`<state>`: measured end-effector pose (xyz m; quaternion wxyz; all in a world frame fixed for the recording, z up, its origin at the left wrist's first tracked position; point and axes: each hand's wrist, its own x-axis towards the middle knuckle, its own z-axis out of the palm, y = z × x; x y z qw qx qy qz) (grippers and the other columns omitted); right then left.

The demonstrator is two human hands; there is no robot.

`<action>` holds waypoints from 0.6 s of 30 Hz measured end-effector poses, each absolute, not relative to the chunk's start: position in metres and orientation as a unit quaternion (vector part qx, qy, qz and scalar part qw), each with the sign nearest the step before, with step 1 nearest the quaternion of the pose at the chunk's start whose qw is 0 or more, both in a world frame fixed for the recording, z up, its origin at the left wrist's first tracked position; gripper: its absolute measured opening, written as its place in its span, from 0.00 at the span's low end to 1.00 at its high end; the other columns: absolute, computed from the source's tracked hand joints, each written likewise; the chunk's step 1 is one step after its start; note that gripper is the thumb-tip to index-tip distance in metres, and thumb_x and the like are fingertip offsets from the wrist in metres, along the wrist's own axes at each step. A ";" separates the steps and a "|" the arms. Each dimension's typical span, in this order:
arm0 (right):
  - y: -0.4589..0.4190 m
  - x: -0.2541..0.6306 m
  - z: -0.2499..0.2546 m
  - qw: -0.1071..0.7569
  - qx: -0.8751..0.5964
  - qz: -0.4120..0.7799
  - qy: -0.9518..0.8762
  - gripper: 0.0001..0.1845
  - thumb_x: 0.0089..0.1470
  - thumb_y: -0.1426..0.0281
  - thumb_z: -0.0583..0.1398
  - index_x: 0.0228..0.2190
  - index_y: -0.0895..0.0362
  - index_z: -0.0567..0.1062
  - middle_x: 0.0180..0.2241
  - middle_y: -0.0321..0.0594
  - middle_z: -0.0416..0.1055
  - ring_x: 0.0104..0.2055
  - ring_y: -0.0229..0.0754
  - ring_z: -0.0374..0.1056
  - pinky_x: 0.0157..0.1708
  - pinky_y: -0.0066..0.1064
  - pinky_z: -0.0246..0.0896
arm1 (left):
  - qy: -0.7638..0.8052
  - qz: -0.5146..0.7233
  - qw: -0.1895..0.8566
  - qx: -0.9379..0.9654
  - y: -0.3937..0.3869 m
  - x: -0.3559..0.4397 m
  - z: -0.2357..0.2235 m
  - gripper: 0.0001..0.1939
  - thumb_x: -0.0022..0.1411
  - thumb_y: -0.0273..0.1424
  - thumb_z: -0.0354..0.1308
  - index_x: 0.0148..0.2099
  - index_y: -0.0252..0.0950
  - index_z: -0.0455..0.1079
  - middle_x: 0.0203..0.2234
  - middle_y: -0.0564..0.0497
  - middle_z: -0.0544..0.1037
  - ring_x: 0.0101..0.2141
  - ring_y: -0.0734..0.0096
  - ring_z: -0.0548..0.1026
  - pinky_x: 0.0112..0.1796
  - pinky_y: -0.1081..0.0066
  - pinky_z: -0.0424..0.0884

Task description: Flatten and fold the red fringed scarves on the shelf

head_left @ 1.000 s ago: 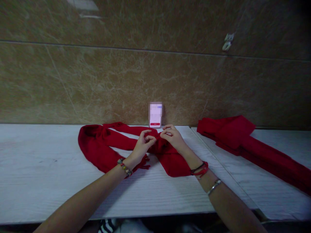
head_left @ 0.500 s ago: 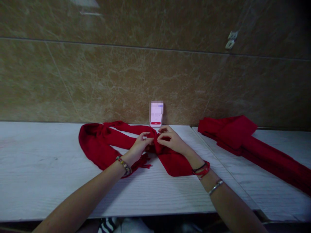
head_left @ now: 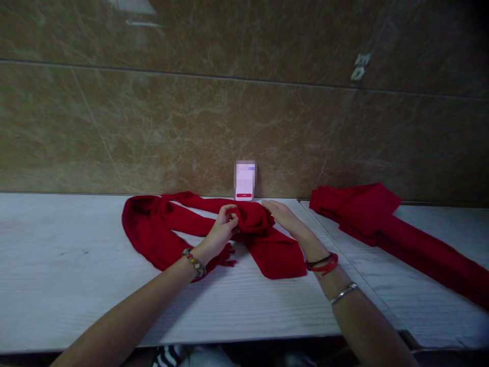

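A red scarf (head_left: pixel 275 257) with a fringed end lies loosely looped on the white table, bunched into a thick fold near its middle. My left hand (head_left: pixel 223 227) pinches the left side of this bunched part between thumb and fingers. At the right side of the bunch, my right hand (head_left: pixel 284 216) rests against the cloth with its fingers stretched out, partly hidden by the fold. The scarf's wide loop spreads to the left, and one flat end points toward the front, below the right hand.
A phone (head_left: pixel 245 181) with a lit screen leans on the brown marble-patterned wall (head_left: pixel 183 127) behind the scarf. Another folded red cloth (head_left: pixel 382 224) stretches across the right part of the white table (head_left: pixel 76 285). A seam crosses the tabletop between both cloths.
My right hand has moved right, and its fingers have gone from curled to stretched. The middle of the scarf has become a wider, rounder bunch. My left hand stays nearly in place.
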<state>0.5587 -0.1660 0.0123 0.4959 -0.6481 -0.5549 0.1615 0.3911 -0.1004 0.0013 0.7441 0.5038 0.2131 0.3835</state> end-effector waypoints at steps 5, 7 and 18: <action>-0.164 0.537 0.009 0.373 -0.677 -0.025 -0.634 0.11 0.44 0.65 0.60 0.29 0.58 0.74 0.32 0.42 0.71 0.36 0.42 0.65 0.38 0.33 0.58 | 0.218 0.373 0.702 0.566 -0.104 0.394 -0.009 0.17 0.50 0.26 0.58 0.43 0.39 0.58 0.25 0.58 0.67 0.23 0.79 0.67 0.22 0.79 0.63; -0.161 0.545 0.008 0.393 -0.693 -0.052 -0.602 0.10 0.47 0.65 0.57 0.23 0.58 0.74 0.28 0.41 0.70 0.33 0.41 0.65 0.36 0.32 0.58 | 0.245 0.382 0.688 0.566 -0.097 0.394 -0.010 0.19 0.48 0.24 0.59 0.42 0.38 0.58 0.24 0.58 0.66 0.21 0.81 0.66 0.21 0.80 0.61; -0.185 0.659 0.007 0.408 -0.834 -0.127 -0.350 0.11 0.43 0.66 0.55 0.21 0.59 0.76 0.24 0.43 0.73 0.31 0.45 0.66 0.31 0.32 0.55 | 0.351 0.364 0.541 0.672 -0.022 0.340 0.028 0.15 0.43 0.22 0.58 0.36 0.34 0.61 0.20 0.58 0.67 0.19 0.80 0.64 0.20 0.79 0.57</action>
